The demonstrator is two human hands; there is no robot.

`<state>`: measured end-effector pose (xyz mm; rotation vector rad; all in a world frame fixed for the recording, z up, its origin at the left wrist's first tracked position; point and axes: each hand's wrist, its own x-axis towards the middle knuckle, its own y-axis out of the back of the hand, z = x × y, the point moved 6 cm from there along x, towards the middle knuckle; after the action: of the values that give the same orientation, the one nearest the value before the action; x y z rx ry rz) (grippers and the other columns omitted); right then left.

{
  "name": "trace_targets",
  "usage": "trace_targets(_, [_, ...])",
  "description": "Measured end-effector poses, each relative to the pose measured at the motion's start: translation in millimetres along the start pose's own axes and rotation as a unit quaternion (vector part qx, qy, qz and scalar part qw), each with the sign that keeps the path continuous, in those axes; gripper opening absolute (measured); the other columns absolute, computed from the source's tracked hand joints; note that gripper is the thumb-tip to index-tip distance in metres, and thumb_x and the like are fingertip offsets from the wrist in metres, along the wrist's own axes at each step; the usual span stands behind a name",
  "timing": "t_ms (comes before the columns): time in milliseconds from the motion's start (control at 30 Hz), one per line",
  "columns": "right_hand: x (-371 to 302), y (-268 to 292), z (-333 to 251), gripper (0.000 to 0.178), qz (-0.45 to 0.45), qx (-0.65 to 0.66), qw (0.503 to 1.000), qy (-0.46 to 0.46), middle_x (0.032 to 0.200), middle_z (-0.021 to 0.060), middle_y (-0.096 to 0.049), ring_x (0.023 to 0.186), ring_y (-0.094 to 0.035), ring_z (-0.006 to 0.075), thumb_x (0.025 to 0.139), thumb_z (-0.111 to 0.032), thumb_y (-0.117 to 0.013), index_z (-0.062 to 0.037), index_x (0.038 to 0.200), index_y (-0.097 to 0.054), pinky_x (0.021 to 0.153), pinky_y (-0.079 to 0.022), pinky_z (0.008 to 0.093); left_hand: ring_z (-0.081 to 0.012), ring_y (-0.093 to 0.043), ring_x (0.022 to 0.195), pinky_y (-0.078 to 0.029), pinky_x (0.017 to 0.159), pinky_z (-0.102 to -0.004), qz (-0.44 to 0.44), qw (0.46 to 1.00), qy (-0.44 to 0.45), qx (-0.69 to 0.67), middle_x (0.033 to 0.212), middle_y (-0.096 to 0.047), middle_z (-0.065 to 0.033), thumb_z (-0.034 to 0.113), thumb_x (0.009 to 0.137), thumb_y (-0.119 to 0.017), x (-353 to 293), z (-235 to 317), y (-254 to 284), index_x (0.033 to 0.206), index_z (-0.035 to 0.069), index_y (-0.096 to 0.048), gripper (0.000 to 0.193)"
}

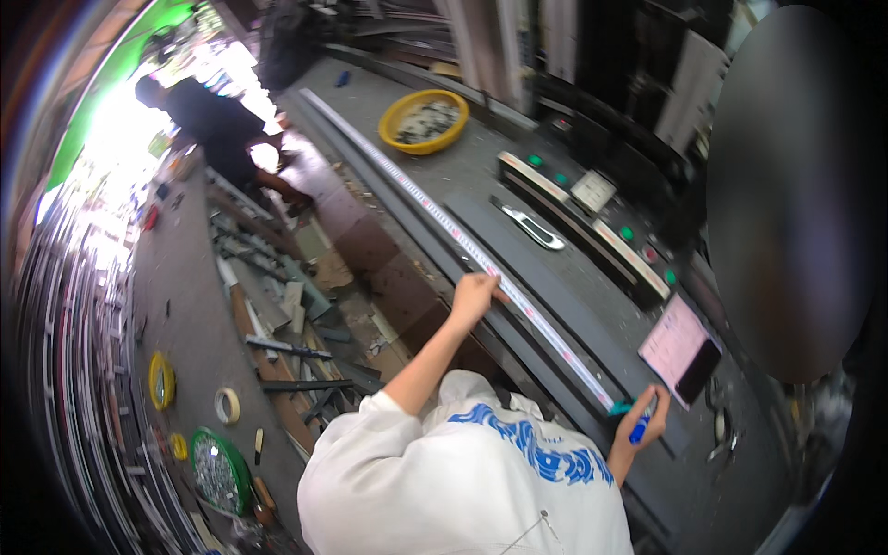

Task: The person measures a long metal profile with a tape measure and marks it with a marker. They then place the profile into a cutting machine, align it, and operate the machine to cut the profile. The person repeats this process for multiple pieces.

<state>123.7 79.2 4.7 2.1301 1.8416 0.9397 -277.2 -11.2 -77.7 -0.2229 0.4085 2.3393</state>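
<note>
A long white tape measure blade [435, 208] stretches along a dark grey metal profile [555, 381] on the bench. Partway along it, my left hand [474, 298] is closed at the blade, the fingertips pinching near its edge. At the near end of the tape, a small teal piece [621, 407] sits beside my right hand [653, 424]. The right fingers are closed around a blue marker-like object [639, 427]; its full shape is partly hidden by the hand. Another flat grey profile [527, 264] lies alongside.
Beyond the tape are a yellow basket [388, 125] of small parts, a white-and-black utility knife [534, 228] and a green-buttoned control panel [599, 227]. A pink paper [668, 335] carries a dark phone [698, 372]. Offcuts [296, 347] lie left; a person [217, 125] stands far left.
</note>
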Motion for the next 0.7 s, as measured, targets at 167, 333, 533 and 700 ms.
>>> trace_targets(167, [1.4, 4.5, 9.9, 0.015, 0.018, -0.010, 0.999, -0.051, 0.072, 0.0145, -0.065, 0.062, -0.064, 0.0204, 0.096, -0.015, -0.059, -0.0003, 0.098, -0.064, 0.061, -0.050, 0.0326, -0.0050, -0.040, 0.048, -0.033, 0.044, -0.0229, -0.405, 0.908, 0.101, -0.017, 0.078, -0.073, -0.0054, 0.034, 0.100, -0.054, -133.0, 24.4, -119.7, 0.103, -0.003, -0.072, 0.041])
trace_targets(333, [8.8, 24.8, 26.3, 0.009, 0.024, -0.025, 0.999, -0.036, 0.071, 0.0150, -0.064, 0.062, -0.068, 0.0270, 0.093, -0.010, -0.062, -0.0009, 0.095, -0.064, 0.060, -0.050, 0.0332, -0.0143, -0.062, 0.080, -0.050, 0.079, -0.0297, -0.647, 0.755, -0.018, 0.103, 0.080, -0.071, -0.0060, 0.038, 0.102, -0.050, -166.9, 64.7, -138.0, 0.110, 0.000, -0.072, 0.045])
trace_targets(533, [17.1, 56.2, 44.6, 0.009, 0.035, -0.035, 0.998, -0.041, 0.071, 0.0149, -0.065, 0.065, -0.070, 0.0276, 0.092, -0.008, -0.062, 0.0001, 0.093, -0.064, 0.060, -0.051, 0.0337, -0.0034, -0.040, 0.052, -0.031, 0.048, -0.0197, -0.615, 0.788, 0.016, 0.014, 0.070, -0.059, -0.0004, 0.030, 0.103, -0.049, -135.3, 90.1, -133.8, 0.109, -0.001, -0.069, 0.037])
trace_targets(700, [21.7, 74.5, 52.6, 0.008, 0.060, -0.033, 0.997, -0.023, 0.070, 0.0161, -0.064, 0.062, -0.069, 0.0280, 0.092, -0.008, -0.061, -0.0003, 0.094, -0.064, 0.057, -0.049, 0.0327, -0.0017, -0.032, 0.047, -0.024, 0.044, -0.0190, -0.643, 0.757, 0.018, -0.114, 0.064, -0.053, -0.0011, 0.032, 0.104, -0.049, -125.6, 103.4, -136.6, 0.105, -0.003, -0.067, 0.040])
